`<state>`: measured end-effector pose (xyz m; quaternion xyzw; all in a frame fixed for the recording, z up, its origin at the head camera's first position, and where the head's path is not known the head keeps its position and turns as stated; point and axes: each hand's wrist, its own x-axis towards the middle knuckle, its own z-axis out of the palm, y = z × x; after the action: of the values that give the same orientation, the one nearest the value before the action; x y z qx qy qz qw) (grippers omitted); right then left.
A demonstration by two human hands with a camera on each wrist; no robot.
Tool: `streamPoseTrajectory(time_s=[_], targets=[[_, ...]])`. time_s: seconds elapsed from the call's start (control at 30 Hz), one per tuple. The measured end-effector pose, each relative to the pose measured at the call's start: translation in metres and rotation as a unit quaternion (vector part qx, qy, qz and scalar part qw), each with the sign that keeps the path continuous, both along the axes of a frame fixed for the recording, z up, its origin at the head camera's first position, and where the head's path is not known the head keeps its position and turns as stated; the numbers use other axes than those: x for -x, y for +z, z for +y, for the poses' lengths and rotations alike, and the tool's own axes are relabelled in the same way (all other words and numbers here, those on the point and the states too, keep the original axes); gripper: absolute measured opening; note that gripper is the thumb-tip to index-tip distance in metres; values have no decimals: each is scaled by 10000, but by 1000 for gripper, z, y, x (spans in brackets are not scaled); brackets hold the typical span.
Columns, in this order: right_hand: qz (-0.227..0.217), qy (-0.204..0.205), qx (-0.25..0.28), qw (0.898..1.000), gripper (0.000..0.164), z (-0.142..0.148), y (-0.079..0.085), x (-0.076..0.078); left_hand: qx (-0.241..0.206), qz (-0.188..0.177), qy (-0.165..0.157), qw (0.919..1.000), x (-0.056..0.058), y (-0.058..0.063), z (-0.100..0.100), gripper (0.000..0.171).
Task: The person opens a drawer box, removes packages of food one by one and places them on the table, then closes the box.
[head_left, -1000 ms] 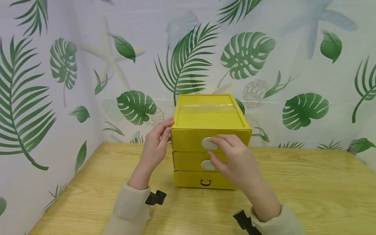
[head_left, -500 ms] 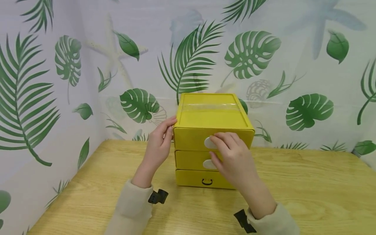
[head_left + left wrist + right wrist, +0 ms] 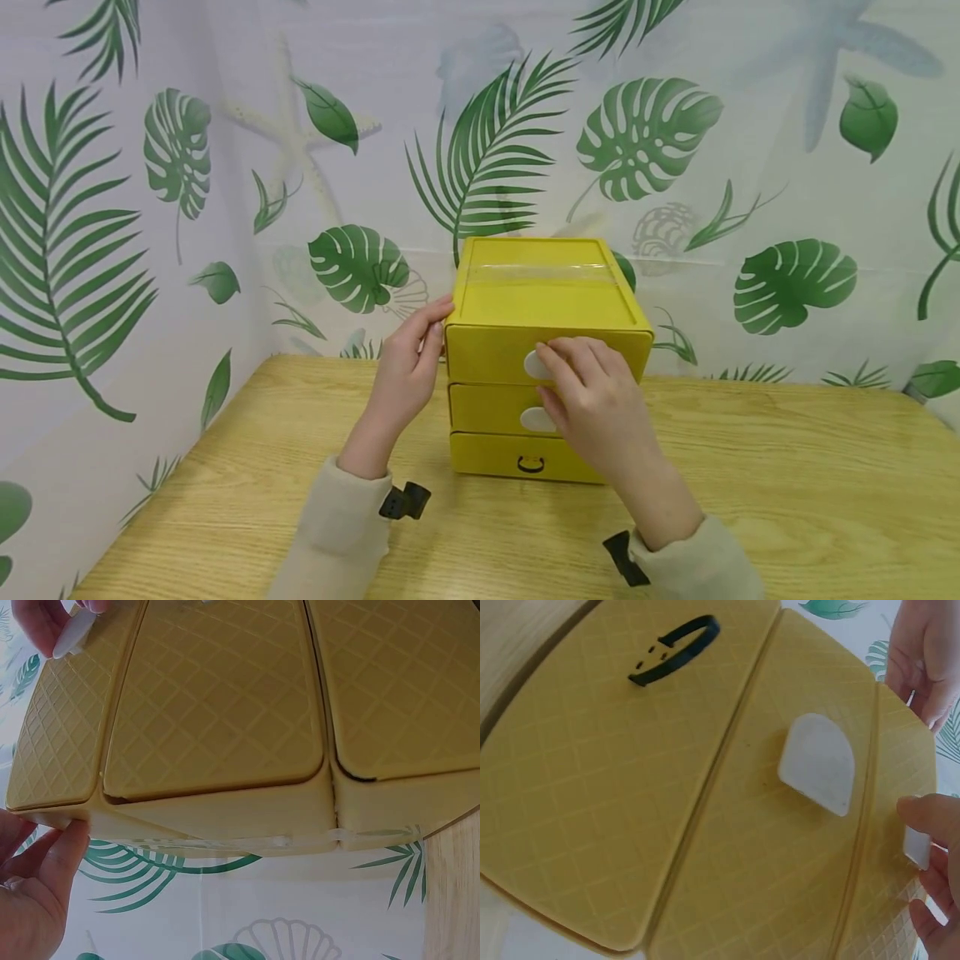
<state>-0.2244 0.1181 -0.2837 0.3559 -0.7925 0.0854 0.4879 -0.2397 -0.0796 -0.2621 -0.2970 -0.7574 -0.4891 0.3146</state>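
Head: a yellow three-drawer box [image 3: 491, 365] stands on the wood-grained desk [image 3: 795, 467]; extended fingers of the left hand [image 3: 407, 371] touch its left side, while those of the right hand [image 3: 609, 404] pinch the top white handle [image 3: 535, 366]. Left wrist: diamond lattice covers the drawer fronts [image 3: 214, 694]. Right wrist: the rounded middle handle [image 3: 819, 761] shows whole.

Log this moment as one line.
left hand: touches left side of box | right hand: grips top white handle | drawers: all three look closed
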Motion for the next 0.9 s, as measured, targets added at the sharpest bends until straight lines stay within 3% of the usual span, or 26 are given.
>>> streamPoseTrajectory(time_s=[0.9], targets=[[893, 254, 212, 9955, 26, -1, -9, 11, -3, 8, -4, 10000, 0, 1, 0, 24]])
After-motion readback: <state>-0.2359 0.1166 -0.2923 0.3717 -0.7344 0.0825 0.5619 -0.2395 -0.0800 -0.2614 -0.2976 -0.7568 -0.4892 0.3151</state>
